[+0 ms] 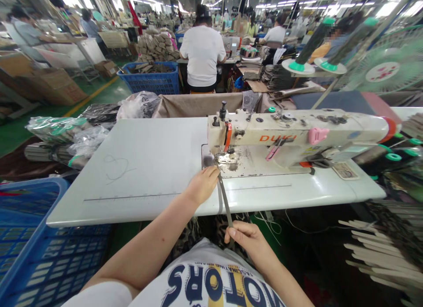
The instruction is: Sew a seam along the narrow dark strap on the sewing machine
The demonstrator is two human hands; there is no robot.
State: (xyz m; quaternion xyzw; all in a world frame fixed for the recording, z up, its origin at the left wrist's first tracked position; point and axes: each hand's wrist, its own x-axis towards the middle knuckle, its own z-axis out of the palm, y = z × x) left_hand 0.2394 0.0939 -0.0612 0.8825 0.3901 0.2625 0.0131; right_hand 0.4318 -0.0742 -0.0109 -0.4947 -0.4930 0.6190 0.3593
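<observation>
A narrow grey-brown fabric strap (225, 199) runs from the needle area of the sewing machine (251, 137) toward my body, over the table's front edge. My left hand (204, 183) is beside the presser foot, with its fingers together on the strap's far end; the fingertips are partly hidden. Below the table edge, my right hand (245, 237) pinches the near part of the strap between thumb and fingers. Between my hands the strap looks taut.
The white sewing table (152, 148) has a printed ruler line and a loose thread (116, 168). A blue basket (36, 227) stands at the left. Pale strips (380, 249) hang at the lower right. Ahead sits a person in a white shirt (202, 51).
</observation>
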